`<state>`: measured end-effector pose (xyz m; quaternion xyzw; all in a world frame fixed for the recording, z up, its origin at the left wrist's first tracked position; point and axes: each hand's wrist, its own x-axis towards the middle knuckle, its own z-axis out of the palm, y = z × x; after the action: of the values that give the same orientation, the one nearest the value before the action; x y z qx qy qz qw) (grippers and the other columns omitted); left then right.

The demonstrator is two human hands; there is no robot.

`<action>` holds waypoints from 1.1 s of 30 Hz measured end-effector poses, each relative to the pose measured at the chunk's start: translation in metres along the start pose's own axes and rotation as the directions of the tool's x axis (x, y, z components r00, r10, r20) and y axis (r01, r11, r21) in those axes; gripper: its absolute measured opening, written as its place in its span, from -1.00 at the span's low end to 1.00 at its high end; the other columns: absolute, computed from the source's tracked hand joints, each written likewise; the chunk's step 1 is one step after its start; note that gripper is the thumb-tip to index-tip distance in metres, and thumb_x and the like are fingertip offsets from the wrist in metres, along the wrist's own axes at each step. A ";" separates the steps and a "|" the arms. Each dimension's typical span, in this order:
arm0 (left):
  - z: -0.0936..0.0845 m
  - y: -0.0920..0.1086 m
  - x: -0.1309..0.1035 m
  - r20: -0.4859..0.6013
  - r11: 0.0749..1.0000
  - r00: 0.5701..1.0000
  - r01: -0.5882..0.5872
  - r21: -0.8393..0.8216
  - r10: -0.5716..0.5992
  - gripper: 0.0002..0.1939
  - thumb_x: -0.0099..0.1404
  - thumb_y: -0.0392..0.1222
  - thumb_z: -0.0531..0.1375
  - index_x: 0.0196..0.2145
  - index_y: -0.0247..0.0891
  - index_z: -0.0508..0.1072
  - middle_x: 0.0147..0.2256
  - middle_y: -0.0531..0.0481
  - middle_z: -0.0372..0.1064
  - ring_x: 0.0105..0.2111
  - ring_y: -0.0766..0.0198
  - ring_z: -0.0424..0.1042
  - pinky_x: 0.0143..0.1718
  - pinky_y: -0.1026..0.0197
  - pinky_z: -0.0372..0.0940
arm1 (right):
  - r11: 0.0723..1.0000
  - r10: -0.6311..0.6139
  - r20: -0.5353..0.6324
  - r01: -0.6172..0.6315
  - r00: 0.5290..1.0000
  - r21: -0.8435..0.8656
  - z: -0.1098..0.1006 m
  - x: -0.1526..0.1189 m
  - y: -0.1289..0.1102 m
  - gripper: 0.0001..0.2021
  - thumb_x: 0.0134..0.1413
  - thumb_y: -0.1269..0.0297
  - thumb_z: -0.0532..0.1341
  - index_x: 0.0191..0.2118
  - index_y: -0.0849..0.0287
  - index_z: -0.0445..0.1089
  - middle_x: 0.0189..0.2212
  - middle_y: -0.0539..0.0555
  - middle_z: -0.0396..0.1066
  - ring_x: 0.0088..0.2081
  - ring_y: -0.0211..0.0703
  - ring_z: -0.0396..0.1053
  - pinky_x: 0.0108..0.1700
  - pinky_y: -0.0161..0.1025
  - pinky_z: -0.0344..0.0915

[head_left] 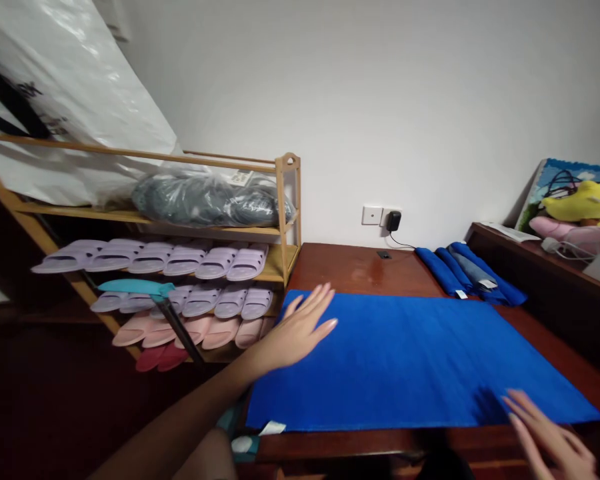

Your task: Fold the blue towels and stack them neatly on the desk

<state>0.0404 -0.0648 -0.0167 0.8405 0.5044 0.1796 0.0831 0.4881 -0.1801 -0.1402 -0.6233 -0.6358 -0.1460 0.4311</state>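
Observation:
A blue towel [405, 360] lies spread flat on the reddish-brown wooden desk, with a white label [273, 428] at its near left corner. Over the towel's left part is my left hand [297, 330], palm down with fingers stretched out; whether it presses on the cloth I cannot tell. My right hand [553, 433] hovers at the near right edge, its fingers extended and casting a shadow on the towel. Neither hand holds anything. Behind the towel, several rolled blue towels [435, 270] lie side by side, with a greyish-blue rolled cloth [475, 270] among them.
Left of the desk [340, 267] stands a wooden rack [281, 200] with several slippers [247, 262] and a plastic-wrapped grey bundle [210, 200]. A teal-topped pole [180, 330] leans before it. A black charger [393, 221] is plugged into the wall. A yellow plush toy [583, 203] rests on the right ledge.

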 end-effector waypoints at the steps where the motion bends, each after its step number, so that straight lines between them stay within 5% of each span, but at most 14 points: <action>1: 0.002 0.014 0.029 0.053 0.997 0.996 -0.063 -0.048 0.065 -0.44 0.43 0.10 -0.10 0.32 -0.07 -0.01 0.33 0.03 -0.18 0.30 0.12 -0.13 0.27 0.01 -0.17 | 0.998 -0.031 -0.073 0.034 0.997 0.047 0.010 -0.014 -0.028 -0.68 0.09 0.01 0.14 -0.21 0.07 0.52 -0.22 0.07 0.53 -0.22 -0.05 0.48 -0.11 -0.12 0.29; 3: 0.018 0.042 0.087 0.149 0.990 0.983 -0.091 -0.108 0.107 -0.54 0.39 0.07 0.01 0.17 -0.09 0.30 0.25 0.00 0.10 0.22 0.10 0.12 0.20 0.11 0.01 | 0.993 0.043 -0.181 -0.023 0.983 0.113 0.031 -0.033 -0.077 -0.75 0.07 0.15 0.21 -0.18 0.13 0.52 -0.31 0.08 0.54 -0.35 -0.13 0.48 -0.22 -0.23 0.32; 5: 0.044 0.065 0.137 0.162 0.996 0.985 -0.039 -0.084 0.052 -0.66 0.39 -0.03 0.05 -0.03 -0.17 0.49 0.05 -0.11 0.37 0.08 0.06 0.32 0.09 0.12 0.16 | 0.984 0.138 -0.096 -0.125 0.986 0.130 0.047 -0.042 -0.110 -0.68 0.11 0.14 0.17 -0.08 0.15 0.49 -0.22 0.09 0.53 -0.34 -0.15 0.50 -0.28 -0.32 0.34; 10: 0.111 0.091 0.209 0.134 0.993 0.985 0.114 -0.024 -0.110 -0.75 0.39 -0.12 0.11 -0.08 -0.28 0.45 -0.06 -0.15 0.39 -0.06 0.11 0.39 -0.03 0.02 0.28 | 0.930 0.342 0.086 -0.350 0.936 0.115 0.063 -0.050 -0.131 -0.49 0.19 -0.07 -0.01 0.05 0.11 0.43 -0.26 0.10 0.54 -0.53 -0.22 0.45 -0.49 -0.39 0.30; 14: 0.143 0.088 0.230 0.096 0.989 0.984 0.150 -0.011 -0.149 -0.69 0.36 -0.10 0.15 0.00 -0.29 0.37 0.03 -0.14 0.29 0.00 0.08 0.33 0.01 -0.10 0.25 | 0.905 0.401 0.111 -0.412 0.909 0.105 0.062 -0.056 -0.130 -0.47 0.21 -0.09 -0.05 0.09 0.09 0.39 -0.36 0.13 0.54 -0.65 -0.28 0.34 -0.53 -0.40 0.27; 18: 0.157 0.076 0.242 0.114 0.990 0.983 0.142 0.006 -0.142 -0.68 0.35 -0.09 0.16 0.00 -0.30 0.37 0.03 -0.14 0.29 0.01 0.06 0.31 0.03 -0.12 0.22 | 0.905 0.393 0.138 -0.409 0.909 0.115 0.059 -0.057 -0.129 -0.49 0.23 -0.05 -0.05 0.12 0.07 0.36 -0.30 0.11 0.54 -0.60 -0.28 0.38 -0.49 -0.42 0.30; 24: 0.157 0.065 0.251 0.187 0.989 0.972 0.143 0.027 -0.145 -0.66 0.36 -0.05 0.15 0.00 -0.30 0.37 0.03 -0.14 0.29 0.01 0.06 0.31 0.03 -0.13 0.22 | 0.913 0.395 0.076 -0.401 0.915 0.081 0.057 -0.058 -0.129 -0.53 0.23 -0.01 -0.03 0.11 0.06 0.37 -0.20 0.09 0.52 -0.38 -0.17 0.50 -0.37 -0.41 0.36; 29: 0.155 0.067 0.257 0.270 0.985 0.949 0.171 -0.002 -0.164 -0.66 0.35 -0.09 0.17 0.02 -0.30 0.35 0.02 -0.14 0.29 -0.03 0.08 0.34 -0.03 -0.09 0.28 | 0.937 0.333 0.028 -0.334 0.943 0.107 0.058 -0.056 -0.128 -0.56 0.22 0.02 -0.01 0.06 0.07 0.43 -0.16 0.09 0.51 -0.37 -0.15 0.50 -0.32 -0.37 0.38; 33: 0.148 0.068 0.261 0.313 0.970 0.932 0.222 -0.098 -0.182 -0.68 0.35 -0.11 0.17 0.00 -0.30 0.36 -0.01 -0.13 0.31 -0.07 0.11 0.37 -0.07 -0.04 0.32 | 0.953 0.242 0.059 -0.248 0.969 0.172 0.058 -0.055 -0.123 -0.57 0.21 0.07 0.02 0.09 0.09 0.40 -0.32 0.09 0.53 -0.49 -0.19 0.45 -0.41 -0.33 0.37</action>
<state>0.2643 0.1385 -0.0746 0.7944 0.5566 0.0726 0.2321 0.3461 -0.1970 -0.1712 -0.6590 -0.5719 -0.0227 0.4880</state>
